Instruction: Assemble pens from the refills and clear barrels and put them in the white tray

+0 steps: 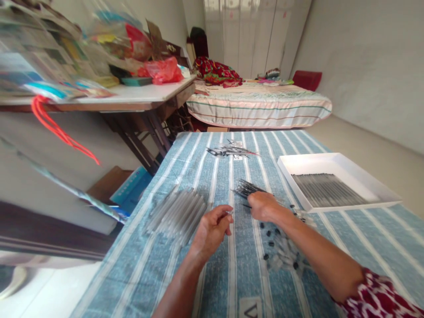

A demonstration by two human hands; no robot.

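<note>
My left hand (213, 229) is above the middle of the striped cloth, thumb and forefinger pinched around something small and pale that I cannot make out. Just left of it lies a bundle of clear grey tubes (179, 214), like pen barrels. My right hand (265, 205) is closed at the near edge of a pile of thin black sticks (247, 187), which look like pen refills. Its fingertips are partly hidden, so what they grip does not show. Below my right forearm lie small black plugs (271, 244) and small clear caps (286, 258), scattered and partly covered by the arm.
A shallow white box (357, 179) at the right holds a row of grey tubes. Farther back on the cloth lie more thin dark sticks (228, 151) over a paper label. A cluttered side table (159, 92) stands at the left, a bed (261, 106) behind.
</note>
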